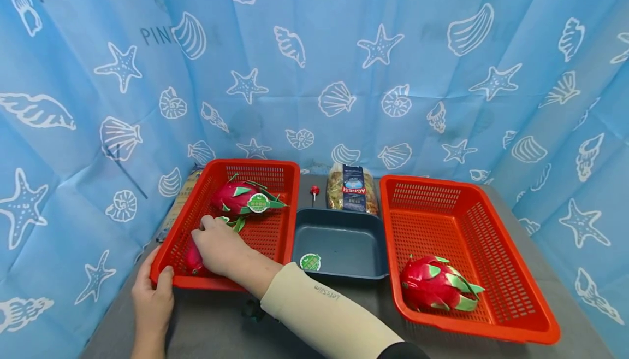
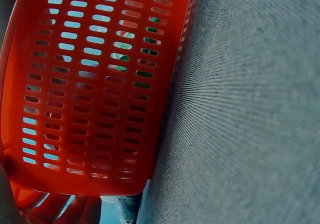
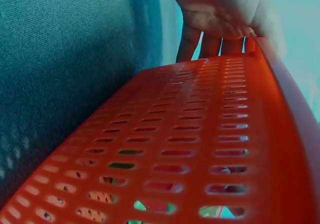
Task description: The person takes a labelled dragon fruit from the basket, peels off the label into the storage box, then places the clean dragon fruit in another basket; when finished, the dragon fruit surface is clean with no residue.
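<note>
My left hand (image 1: 153, 299) grips the near left corner of the left red basket (image 1: 221, 282), thumb by the rim and fingers along the outside. The same left hand (image 3: 225, 14) appears at the top of the right wrist view. Inside that basket my right hand (image 1: 221, 244) holds a dragon fruit (image 1: 194, 258), most of which the hand hides. Behind it lies another dragon fruit (image 1: 238, 198) with green scales and a green round sticker. Through the basket's slotted wall (image 2: 95, 84) bits of green show in the left wrist view.
Right of the basket stands a dark tray (image 1: 339, 241) with a green round sticker (image 1: 310, 262) in it. A lollipop (image 1: 314, 190) and a bag of pasta (image 1: 352, 188) lie behind. The right red basket (image 1: 511, 249) holds a dragon fruit (image 1: 437, 285). A shell-patterned curtain (image 1: 324, 75) hangs behind.
</note>
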Demonstrator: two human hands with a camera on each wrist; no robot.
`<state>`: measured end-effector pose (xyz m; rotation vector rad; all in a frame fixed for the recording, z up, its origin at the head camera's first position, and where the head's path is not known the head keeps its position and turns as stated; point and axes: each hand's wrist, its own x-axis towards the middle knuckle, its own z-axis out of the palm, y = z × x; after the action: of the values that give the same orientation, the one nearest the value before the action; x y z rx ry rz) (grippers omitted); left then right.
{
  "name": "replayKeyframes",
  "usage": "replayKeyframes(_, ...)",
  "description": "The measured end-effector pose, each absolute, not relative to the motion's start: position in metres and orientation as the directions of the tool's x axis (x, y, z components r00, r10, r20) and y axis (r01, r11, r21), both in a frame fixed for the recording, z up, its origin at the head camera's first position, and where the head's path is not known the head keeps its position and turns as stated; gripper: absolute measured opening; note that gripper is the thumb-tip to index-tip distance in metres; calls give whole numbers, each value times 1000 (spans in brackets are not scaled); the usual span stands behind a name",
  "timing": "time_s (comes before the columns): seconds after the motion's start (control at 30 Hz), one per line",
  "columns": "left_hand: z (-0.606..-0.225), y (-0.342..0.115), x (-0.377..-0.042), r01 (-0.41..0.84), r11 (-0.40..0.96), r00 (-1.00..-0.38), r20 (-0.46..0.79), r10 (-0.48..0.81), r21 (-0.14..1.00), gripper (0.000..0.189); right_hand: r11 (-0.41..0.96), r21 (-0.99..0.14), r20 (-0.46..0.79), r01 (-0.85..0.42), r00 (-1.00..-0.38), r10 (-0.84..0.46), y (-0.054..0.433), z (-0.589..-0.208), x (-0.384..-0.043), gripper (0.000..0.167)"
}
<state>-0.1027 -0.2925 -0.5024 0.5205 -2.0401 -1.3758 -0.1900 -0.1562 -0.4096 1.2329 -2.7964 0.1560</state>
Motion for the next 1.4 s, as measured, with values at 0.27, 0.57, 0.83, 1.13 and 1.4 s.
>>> replayKeyframes(0.27, -503, -294, -103, -4, 378, -733, 255, -631, 926, 51, 669, 46, 73, -742, -665, -743, -155, -403, -190, 22)
replayKeyframes(0.57, -503, -291, -101, -12, 370, -743, 239, -625, 929, 52, 652, -12, 107, -758, -649, -753, -135, -403, -194, 21)
replayKeyframes(0.83, -501, -292, -102, -29, 350, -746, 213, -631, 936, 53, 616, -176, 264, -768, -640, -722, -111, -376, -187, 39)
replayKeyframes(1.13, -501, -289, -102, 0, 354, -743, 236, -626, 935, 52, 593, -256, 409, -763, -641, -649, -68, -341, -172, 44)
replayKeyframes(1.4, -500, -293, -102, 27, 334, -734, 245, -633, 942, 52, 565, -320, 507, -761, -641, -576, -21, -316, -152, 41)
